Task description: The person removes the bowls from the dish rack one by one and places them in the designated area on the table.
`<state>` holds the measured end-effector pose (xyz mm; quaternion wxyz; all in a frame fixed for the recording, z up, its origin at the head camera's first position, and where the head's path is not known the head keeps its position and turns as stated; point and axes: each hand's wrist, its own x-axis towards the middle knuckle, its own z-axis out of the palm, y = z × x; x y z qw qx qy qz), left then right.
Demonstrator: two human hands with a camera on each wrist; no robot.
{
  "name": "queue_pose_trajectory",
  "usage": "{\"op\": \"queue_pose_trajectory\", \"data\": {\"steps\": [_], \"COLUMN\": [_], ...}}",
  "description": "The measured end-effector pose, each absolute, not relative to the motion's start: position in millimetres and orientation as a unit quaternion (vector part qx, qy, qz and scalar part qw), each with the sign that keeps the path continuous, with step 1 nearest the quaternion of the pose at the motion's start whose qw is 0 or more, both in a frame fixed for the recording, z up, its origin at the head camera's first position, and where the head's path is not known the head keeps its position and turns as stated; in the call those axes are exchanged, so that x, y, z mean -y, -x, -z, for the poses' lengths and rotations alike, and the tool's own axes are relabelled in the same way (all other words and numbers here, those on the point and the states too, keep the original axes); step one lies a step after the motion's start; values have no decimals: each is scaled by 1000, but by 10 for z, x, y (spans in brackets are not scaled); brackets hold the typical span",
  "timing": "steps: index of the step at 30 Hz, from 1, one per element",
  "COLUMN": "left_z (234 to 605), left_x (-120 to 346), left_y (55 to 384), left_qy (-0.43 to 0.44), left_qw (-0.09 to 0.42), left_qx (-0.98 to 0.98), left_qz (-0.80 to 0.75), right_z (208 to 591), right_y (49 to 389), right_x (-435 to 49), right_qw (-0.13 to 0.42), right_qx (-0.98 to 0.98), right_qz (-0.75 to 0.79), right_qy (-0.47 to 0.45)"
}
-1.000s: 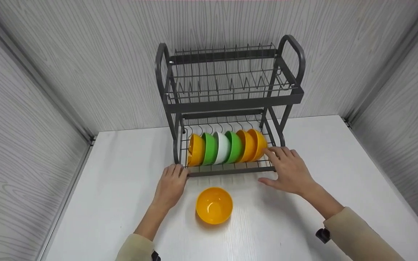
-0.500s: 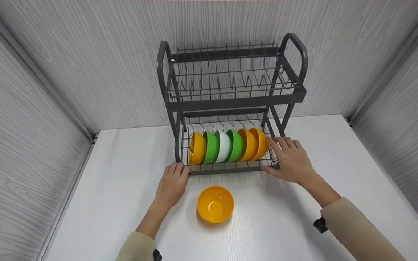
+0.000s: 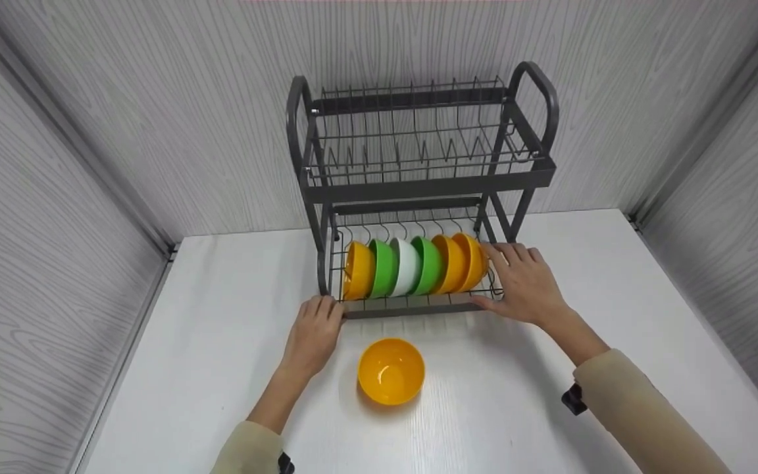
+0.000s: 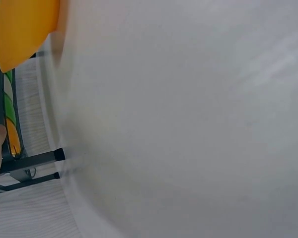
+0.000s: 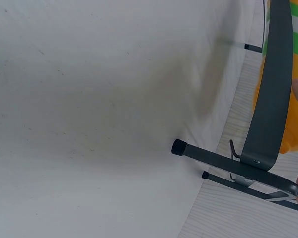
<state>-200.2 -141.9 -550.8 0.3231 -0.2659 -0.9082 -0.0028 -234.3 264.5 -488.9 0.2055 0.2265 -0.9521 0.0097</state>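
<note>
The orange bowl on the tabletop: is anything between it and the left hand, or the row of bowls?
Nothing visible separates the orange bowl from the left hand; toward the row of bowls, a dark metal rail runs across.

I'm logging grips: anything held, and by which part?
Left hand and right hand are at the lower front corners of the rack; whether either grips it cannot be told.

Rack (image 3: 428, 186) on bench (image 3: 234, 289), bowl row (image 3: 406, 266) in lower tier (image 3: 412, 307), single bowl (image 3: 391, 372) before rack; left hand (image 3: 313, 332) left, right hand (image 3: 522, 284) right.
</note>
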Motion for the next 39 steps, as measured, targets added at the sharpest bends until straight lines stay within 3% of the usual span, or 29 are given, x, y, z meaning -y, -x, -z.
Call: {"op": "queue_pose_trajectory", "data": {"steps": [15, 27, 39], "left_z": [5507, 5525, 5527], "left_x": [1410, 1407, 1409], "left_y": [2005, 2003, 1998], "left_qy": [260, 258, 251], "left_qw": [317, 306, 300], "left_qx": [912, 916, 920], "left_qz": [12, 21, 11], "right_z": [4907, 4886, 4920], "right_y": [2481, 2526, 2596], "right_x": [-2608, -2547, -2514], "right_qw": [226, 197, 232], "right_qx": [943, 952, 941], "right_qz": [19, 39, 29], "right_qy": [-242, -232, -244]}}
